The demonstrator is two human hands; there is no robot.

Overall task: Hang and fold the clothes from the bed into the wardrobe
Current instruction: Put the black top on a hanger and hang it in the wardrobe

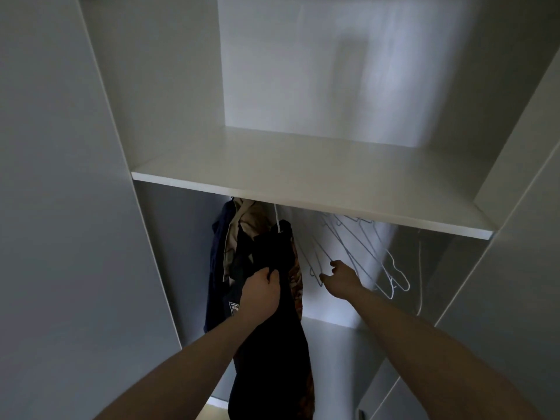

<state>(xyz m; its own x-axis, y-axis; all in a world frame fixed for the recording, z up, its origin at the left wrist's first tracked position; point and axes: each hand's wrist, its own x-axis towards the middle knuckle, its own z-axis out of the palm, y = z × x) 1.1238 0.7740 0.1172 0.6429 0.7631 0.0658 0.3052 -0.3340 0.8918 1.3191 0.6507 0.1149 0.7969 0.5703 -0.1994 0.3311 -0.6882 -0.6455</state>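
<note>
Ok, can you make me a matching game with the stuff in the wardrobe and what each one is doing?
Things:
1. Left hand
2. Right hand
3. Shelf
4. Empty hangers

States:
A. Bare, above the clothes
B. Grips the black garment
C. Hang in a bunch on the right, tilted
D. Reaches toward the hangers, fingers loose

Pairs: 1-B, 2-D, 3-A, 4-C
</note>
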